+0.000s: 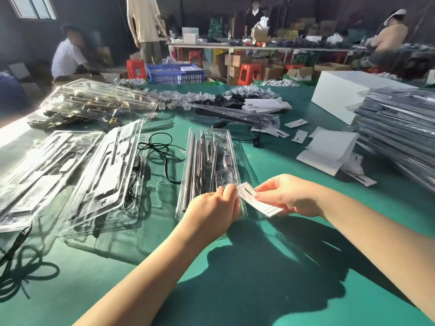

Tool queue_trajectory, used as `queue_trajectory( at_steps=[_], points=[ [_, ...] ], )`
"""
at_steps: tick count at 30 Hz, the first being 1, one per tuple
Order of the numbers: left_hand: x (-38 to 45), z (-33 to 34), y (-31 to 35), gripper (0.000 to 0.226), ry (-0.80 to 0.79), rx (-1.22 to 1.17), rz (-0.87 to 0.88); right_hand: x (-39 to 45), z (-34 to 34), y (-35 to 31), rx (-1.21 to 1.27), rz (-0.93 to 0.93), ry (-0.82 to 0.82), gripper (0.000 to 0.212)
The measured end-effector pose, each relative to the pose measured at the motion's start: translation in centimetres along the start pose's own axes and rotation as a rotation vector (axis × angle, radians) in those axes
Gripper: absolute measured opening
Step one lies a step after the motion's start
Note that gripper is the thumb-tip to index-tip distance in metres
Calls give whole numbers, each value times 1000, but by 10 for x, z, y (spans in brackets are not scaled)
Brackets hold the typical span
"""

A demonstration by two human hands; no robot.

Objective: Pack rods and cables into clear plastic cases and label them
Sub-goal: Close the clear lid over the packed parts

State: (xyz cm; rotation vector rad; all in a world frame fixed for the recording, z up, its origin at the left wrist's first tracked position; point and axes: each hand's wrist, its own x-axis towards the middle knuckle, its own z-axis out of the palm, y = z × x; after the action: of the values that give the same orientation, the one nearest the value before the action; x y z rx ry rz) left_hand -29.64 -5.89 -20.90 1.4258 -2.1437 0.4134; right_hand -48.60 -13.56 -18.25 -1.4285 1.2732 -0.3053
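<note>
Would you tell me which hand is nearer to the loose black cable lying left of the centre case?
Left. The left hand rests on the case's near end, beside the black cable; the right hand, holding the label, is farther right.

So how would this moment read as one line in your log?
step: labelling | left hand: holds clear case near end | right hand: pinches white label at case edge | label: not yet applied

Clear plastic case [211, 165] flat at frame centre, metal rods [191, 168] lengthwise inside, lid seemingly shut. White label [257, 200] tilted at its lower right edge.
</note>
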Motion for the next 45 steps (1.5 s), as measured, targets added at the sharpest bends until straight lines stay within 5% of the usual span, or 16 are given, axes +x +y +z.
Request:
queue_trajectory(
  at_steps=[9,14,18,24,37,45],
  points=[
    [0,0,0,32,0,-23,-35,30,26,-11,216,4,71,24],
    [0,-5,0,29,-12,-51,-54,24,7,-16,3,25,26,17],
    [1,-6,0,31,-23,-82,-66,27,0,-14,71,-46,228,12],
    [0,-7,-1,29,-54,-94,-101,28,28,2,368,-93,188,10],
    [1,-6,0,28,-71,-94,-126,31,40,5,377,-259,459,14],
    [1,-4,-1,25,-78,-82,-130,31,35,1,211,-288,329,14]
  ],
)
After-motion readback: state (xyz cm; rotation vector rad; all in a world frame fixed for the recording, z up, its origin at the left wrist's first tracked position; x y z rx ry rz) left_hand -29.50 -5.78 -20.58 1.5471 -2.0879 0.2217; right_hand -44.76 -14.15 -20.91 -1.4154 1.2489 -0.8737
